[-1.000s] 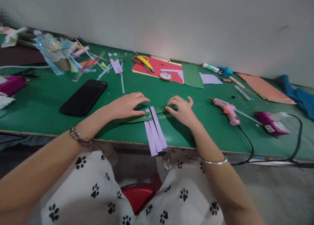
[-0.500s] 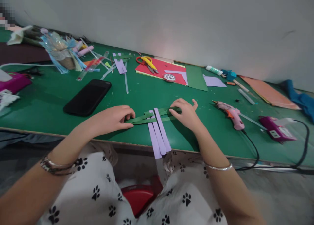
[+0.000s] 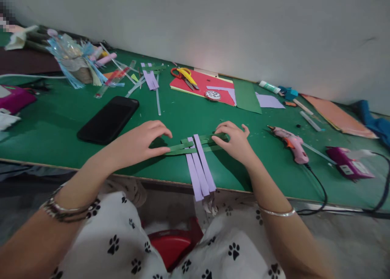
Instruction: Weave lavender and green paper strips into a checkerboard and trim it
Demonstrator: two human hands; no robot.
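Now the left hand (image 3: 140,145), a second ago over the crossing, has slid to the left end of the green strips (image 3: 183,148) and arches half-open, thumb pressing it down, while the right hand (image 3: 236,143) pinches the other end, holding them taut across the purple strips (image 3: 201,169), right of the black phone (image 3: 108,119).

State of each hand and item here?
left hand: open, thumb on left end of green strips
right hand: pinching right end of green strips
green strips: flat, woven through purple strips
purple strips: flat, overhanging table edge
phone: flat, dark
glue gun: on its side, cord attached
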